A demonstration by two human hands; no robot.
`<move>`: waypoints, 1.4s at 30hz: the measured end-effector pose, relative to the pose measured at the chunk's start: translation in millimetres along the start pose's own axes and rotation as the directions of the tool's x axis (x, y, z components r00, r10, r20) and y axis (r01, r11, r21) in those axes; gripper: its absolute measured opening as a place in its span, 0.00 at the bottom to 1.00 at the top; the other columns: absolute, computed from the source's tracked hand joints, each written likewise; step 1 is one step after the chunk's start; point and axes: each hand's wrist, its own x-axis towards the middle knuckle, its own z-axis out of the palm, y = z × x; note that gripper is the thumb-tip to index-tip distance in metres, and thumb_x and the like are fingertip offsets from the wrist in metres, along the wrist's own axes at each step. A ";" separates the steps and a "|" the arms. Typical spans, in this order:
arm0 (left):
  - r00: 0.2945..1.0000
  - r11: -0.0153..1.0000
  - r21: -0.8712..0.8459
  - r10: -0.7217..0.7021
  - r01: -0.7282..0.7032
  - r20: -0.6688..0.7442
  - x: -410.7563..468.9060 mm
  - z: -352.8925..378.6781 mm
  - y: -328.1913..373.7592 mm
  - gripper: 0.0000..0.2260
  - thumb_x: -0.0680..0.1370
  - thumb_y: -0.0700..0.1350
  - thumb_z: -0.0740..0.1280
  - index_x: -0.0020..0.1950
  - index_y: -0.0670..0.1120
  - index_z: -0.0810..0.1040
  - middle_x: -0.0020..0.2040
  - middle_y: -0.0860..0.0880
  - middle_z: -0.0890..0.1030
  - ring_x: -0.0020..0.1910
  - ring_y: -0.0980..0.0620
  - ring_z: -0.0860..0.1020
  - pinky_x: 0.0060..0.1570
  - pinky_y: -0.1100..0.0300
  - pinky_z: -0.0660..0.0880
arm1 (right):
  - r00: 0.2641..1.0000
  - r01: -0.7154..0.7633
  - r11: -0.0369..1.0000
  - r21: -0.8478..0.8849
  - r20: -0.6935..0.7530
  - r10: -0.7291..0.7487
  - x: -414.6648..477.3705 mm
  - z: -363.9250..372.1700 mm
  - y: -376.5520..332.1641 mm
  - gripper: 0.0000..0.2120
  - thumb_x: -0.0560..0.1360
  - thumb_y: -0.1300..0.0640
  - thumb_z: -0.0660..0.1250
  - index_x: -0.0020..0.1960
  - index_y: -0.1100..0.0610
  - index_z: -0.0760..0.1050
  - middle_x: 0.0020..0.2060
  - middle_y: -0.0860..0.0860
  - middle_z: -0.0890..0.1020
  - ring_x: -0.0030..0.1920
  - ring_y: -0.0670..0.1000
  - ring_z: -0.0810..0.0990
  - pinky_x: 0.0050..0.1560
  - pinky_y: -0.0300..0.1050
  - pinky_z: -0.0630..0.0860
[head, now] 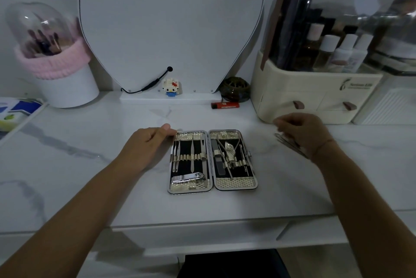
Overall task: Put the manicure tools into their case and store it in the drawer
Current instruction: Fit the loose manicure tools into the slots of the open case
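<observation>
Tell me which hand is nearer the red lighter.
Right. The right hand is just below and to the right of the red lighter; the left hand rests farther off, at the open manicure case's upper-left corner.

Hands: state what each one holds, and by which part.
Left hand holds nothing, thumb at the open case. Right hand covers thin metal tools; grip cannot be told.

White marble-look table (pixel 90 165) carries the open case (pixel 212 161), a lighter (pixel 225 105), possibly loose tools (pixel 290 143).
</observation>
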 end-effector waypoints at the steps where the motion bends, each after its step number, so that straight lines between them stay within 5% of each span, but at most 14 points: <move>1: 1.000 1.000 -0.003 0.000 0.000 -0.002 0.1 0.1 -0.5 0.15 0.80 0.55 0.56 0.51 0.55 0.82 0.53 0.54 0.81 0.55 0.57 0.75 0.51 0.69 0.66 | 0.999 -0.007 0.999 -0.040 -0.047 0.005 2.1 -10.9 3.2 0.04 0.71 0.58 0.70 0.44 0.58 0.81 0.29 0.47 0.80 0.23 0.37 0.73 0.32 0.30 0.73; 3: 1.000 1.000 -0.024 0.003 -0.003 -0.019 0.2 0.3 -1.0 0.14 0.79 0.56 0.56 0.48 0.57 0.82 0.53 0.53 0.82 0.55 0.56 0.76 0.52 0.66 0.67 | 0.999 -0.012 0.988 -0.156 -0.053 0.004 4.4 -24.6 8.7 0.03 0.70 0.58 0.71 0.43 0.56 0.82 0.26 0.43 0.79 0.27 0.39 0.75 0.38 0.38 0.72; 7: 1.000 0.999 -0.045 -0.011 0.009 -0.030 0.4 1.5 -4.0 0.13 0.79 0.56 0.57 0.47 0.59 0.82 0.52 0.54 0.81 0.57 0.55 0.76 0.53 0.63 0.67 | 0.993 0.033 0.901 -0.432 0.114 0.018 4.3 -20.5 12.9 0.03 0.68 0.57 0.72 0.39 0.56 0.82 0.31 0.47 0.80 0.34 0.41 0.75 0.39 0.35 0.68; 17: 1.000 0.999 -0.037 -0.016 0.015 -0.025 -0.5 1.3 -3.4 0.16 0.79 0.57 0.56 0.51 0.54 0.83 0.55 0.53 0.82 0.58 0.56 0.76 0.54 0.63 0.66 | 0.981 0.049 0.795 -0.604 0.178 0.075 6.6 -11.8 9.9 0.07 0.69 0.54 0.72 0.43 0.57 0.82 0.38 0.51 0.80 0.42 0.50 0.77 0.46 0.41 0.70; 25: 1.000 0.999 -0.043 -0.010 0.010 -0.014 0.6 0.7 -6.7 0.15 0.79 0.58 0.57 0.49 0.57 0.83 0.54 0.51 0.83 0.58 0.54 0.77 0.61 0.56 0.69 | 0.950 0.138 0.566 -0.813 0.270 0.156 8.6 -1.1 4.1 0.11 0.74 0.51 0.63 0.40 0.58 0.75 0.44 0.57 0.79 0.45 0.56 0.78 0.48 0.47 0.73; 29: 1.000 0.999 -0.037 0.006 -0.006 -0.005 -1.4 -0.1 -1.9 0.13 0.79 0.57 0.57 0.44 0.63 0.81 0.52 0.55 0.82 0.55 0.56 0.77 0.54 0.62 0.68 | 0.961 0.164 0.799 -0.578 0.277 0.003 0.9 1.2 -7.1 0.10 0.77 0.56 0.60 0.39 0.60 0.73 0.36 0.54 0.77 0.34 0.50 0.74 0.35 0.40 0.69; 32: 1.000 0.999 -0.033 0.003 -0.003 -0.008 -1.6 0.5 0.0 0.14 0.79 0.57 0.57 0.41 0.65 0.80 0.47 0.59 0.81 0.54 0.58 0.76 0.51 0.67 0.67 | 0.959 0.062 0.989 -0.138 0.283 -0.020 -7.6 12.6 -25.3 0.08 0.76 0.62 0.61 0.39 0.59 0.74 0.28 0.47 0.76 0.25 0.41 0.72 0.28 0.33 0.69; 35: 1.000 0.997 -0.074 -0.001 0.000 -0.011 -1.4 0.9 -1.7 0.15 0.79 0.58 0.57 0.39 0.68 0.81 0.46 0.63 0.80 0.53 0.59 0.76 0.52 0.65 0.68 | 0.939 -0.098 0.984 0.148 0.341 0.042 -12.6 33.0 -29.1 0.04 0.74 0.66 0.65 0.44 0.59 0.76 0.29 0.52 0.80 0.24 0.42 0.74 0.27 0.34 0.72; 42: 1.000 0.998 -0.059 0.019 -0.020 -0.011 0.3 0.4 -4.9 0.14 0.78 0.59 0.57 0.42 0.64 0.82 0.51 0.55 0.83 0.56 0.56 0.77 0.57 0.60 0.69 | 0.947 -0.192 0.962 0.194 0.295 0.129 -12.9 55.5 -25.4 0.06 0.71 0.67 0.68 0.47 0.66 0.78 0.32 0.55 0.81 0.23 0.42 0.76 0.24 0.31 0.73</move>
